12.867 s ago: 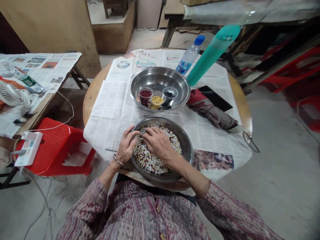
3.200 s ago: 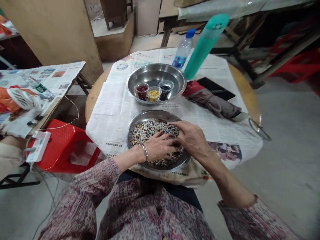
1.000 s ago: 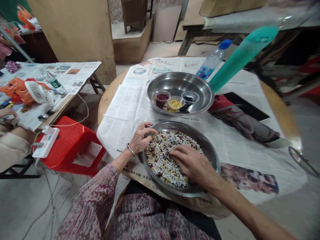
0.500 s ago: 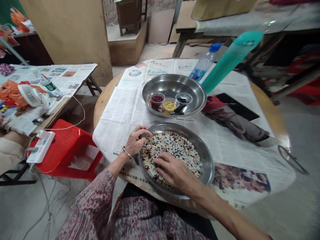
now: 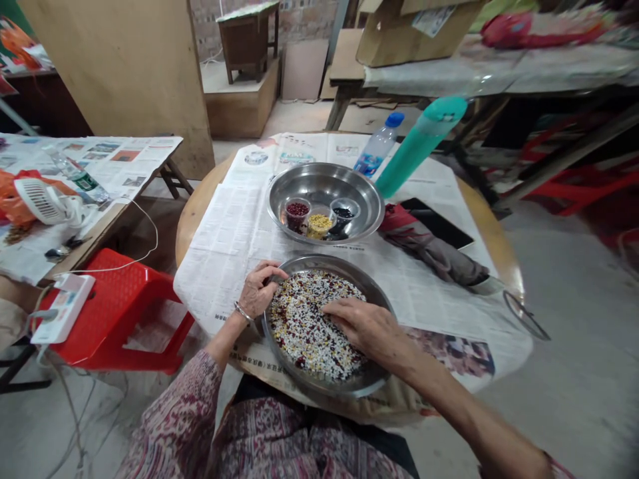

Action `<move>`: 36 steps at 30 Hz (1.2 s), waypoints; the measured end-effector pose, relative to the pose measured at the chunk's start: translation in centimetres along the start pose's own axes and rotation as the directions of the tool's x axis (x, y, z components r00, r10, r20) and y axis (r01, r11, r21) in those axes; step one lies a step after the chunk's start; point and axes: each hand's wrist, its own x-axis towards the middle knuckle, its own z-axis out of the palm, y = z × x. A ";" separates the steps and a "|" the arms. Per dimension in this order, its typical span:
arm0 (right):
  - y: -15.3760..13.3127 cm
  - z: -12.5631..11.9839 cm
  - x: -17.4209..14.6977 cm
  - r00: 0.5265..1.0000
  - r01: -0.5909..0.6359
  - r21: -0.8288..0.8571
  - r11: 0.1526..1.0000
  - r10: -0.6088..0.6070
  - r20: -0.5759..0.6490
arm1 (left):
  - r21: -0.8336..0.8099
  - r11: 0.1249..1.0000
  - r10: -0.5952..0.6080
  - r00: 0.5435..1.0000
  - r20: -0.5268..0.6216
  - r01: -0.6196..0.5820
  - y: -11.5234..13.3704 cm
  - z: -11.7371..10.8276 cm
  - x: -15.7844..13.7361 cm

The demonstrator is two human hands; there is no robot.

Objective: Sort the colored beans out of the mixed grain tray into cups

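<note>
A steel basin (image 5: 387, 359) full of mixed white, yellow, dark red and black beans or grains (image 5: 314, 332) sits at the table's near edge. My left hand (image 5: 259, 289) grips its upper left rim, fingers curled over the edge. Over the right part of the mix is my right hand (image 5: 367, 329), fingers bent together and tips down at the grains; what they pinch, if anything, is hidden. Behind stands a second steel basin (image 5: 319, 178) with three clear cups: one of red beans (image 5: 297, 209), one of yellow beans (image 5: 318, 225), one of black beans (image 5: 343, 213).
Newspaper (image 5: 214, 233) covers the round table. A blue-capped bottle (image 5: 378, 146), a green tube-shaped object (image 5: 422, 146), a folded umbrella (image 5: 434, 249) and a dark flat object (image 5: 442, 223) lie or stand at the right. A red stool (image 5: 114, 293) holding a power strip (image 5: 64, 309) is left.
My right hand has moved from the lower middle of the grains toward the right side. My left hand stays on the rim. The view has shifted slightly.
</note>
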 end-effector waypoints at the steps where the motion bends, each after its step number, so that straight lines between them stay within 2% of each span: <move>1: -0.2 -0.3 0.6 1.000 -0.010 -0.004 1.000 0.010 -0.019 | 0.001 1.000 0.001 1.000 -0.004 -0.001 0.0 0.0 0.0; 4: -0.3 -1.6 3.0 0.981 -0.096 0.024 0.995 0.098 -0.167 | -0.006 1.000 0.003 1.000 -0.019 -0.003 0.0 0.0 0.1; 7: 0.6 -3.5 6.8 0.911 -0.197 0.050 0.979 0.202 -0.358 | -0.033 0.999 -0.007 0.999 -0.044 0.006 0.2 0.0 0.1; 9: 1.5 -4.7 9.7 0.872 -0.277 0.033 0.960 0.266 -0.410 | -0.044 0.999 -0.012 0.998 -0.055 0.009 0.3 0.0 0.1; 12: 2.8 -5.8 13.8 0.884 -0.332 -0.046 0.942 0.294 -0.364 | -0.036 0.999 -0.010 0.999 -0.053 0.008 0.2 0.0 0.2; 14: 3.3 -6.2 15.9 0.905 -0.390 -0.146 0.909 0.349 -0.245 | -0.034 0.999 -0.013 0.999 -0.047 0.012 0.1 0.0 0.1; 17: 3.4 -6.3 17.8 0.893 -0.445 -0.304 0.842 0.441 -0.086 | -0.052 0.998 -0.023 0.999 -0.040 0.021 -0.1 0.1 0.1; 20: 3.3 -6.2 18.1 0.890 -0.435 -0.359 0.826 0.455 -0.030 | -0.074 0.997 -0.026 0.999 -0.043 0.023 -0.2 0.2 0.1; 24: 3.6 -5.5 17.8 0.903 -0.411 -0.361 0.837 0.429 -0.034 | -0.082 0.996 -0.035 0.998 -0.044 0.031 -0.1 0.2 0.1; 27: 4.2 -4.9 17.7 0.915 -0.400 -0.311 0.862 0.395 -0.082 | -0.074 0.997 -0.031 0.999 -0.039 0.028 0.0 0.1 0.0; 30: 4.3 -4.8 17.1 0.913 -0.396 -0.213 0.893 0.360 -0.190 | -0.071 0.997 -0.022 0.999 -0.035 0.019 -0.1 0.1 0.1; 33: 3.2 -5.2 14.6 0.920 -0.334 -0.096 0.938 0.302 -0.251 | -0.073 0.997 -0.014 0.999 -0.038 0.011 -0.2 0.1 0.1; 36: 0.6 -4.6 9.9 0.971 -0.198 0.012 0.980 0.198 -0.131 | -0.067 0.998 -0.011 0.999 -0.033 0.009 -0.3 0.2 0.1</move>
